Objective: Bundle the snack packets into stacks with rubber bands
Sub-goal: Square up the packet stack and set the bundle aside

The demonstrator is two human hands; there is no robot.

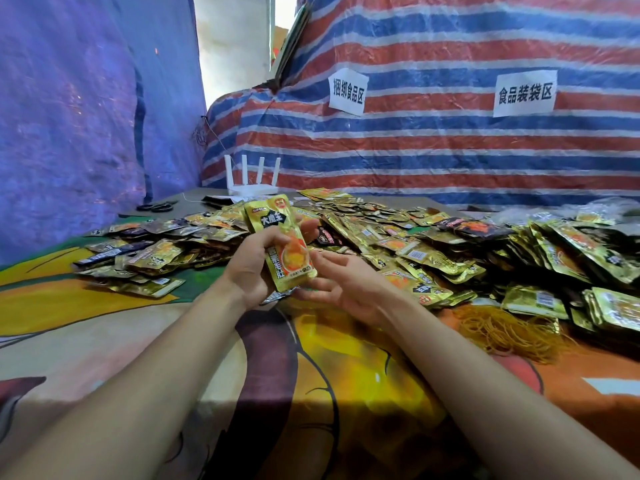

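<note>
At centre of the head view, above a tabletop [104,341] covered with a bright cartoon-print cloth, both bare forearms reach forward. Left hand [254,271]: grip closed round a held stack [282,247] of gold foil snack packets, thumb across the front face, fingers curled behind and showing at the far edge. The stack stands nearly upright, top leaning away and slightly left, printed face toward the camera; silver edges of further packets show at its lower end. Count not readable. Right hand [341,282]: grip wide open, palm turned toward the stack, fingers relaxed and slightly spread, nothing in it. Its fingertips sit just beside the stack's lower right corner; contact cannot be told. Behind and around the hands, loose packets [381,233] lie in a broad heap across the tabletop, mostly gold, a few dark ones mixed in. Near the right forearm, a tangle of yellow rubber bands [502,332] lies on the cloth. At far right, stacked packets [609,306] lie in thicker blocks; whether they are banded is not clear. At the far edge, a white router [251,183] with four aerials, and black scissors [157,206] to its left. A red, white and blue striped tarp [450,150] forms the backdrop, bearing two paper signs [347,91]; a blue tarp [86,116] hangs on the left.
</note>
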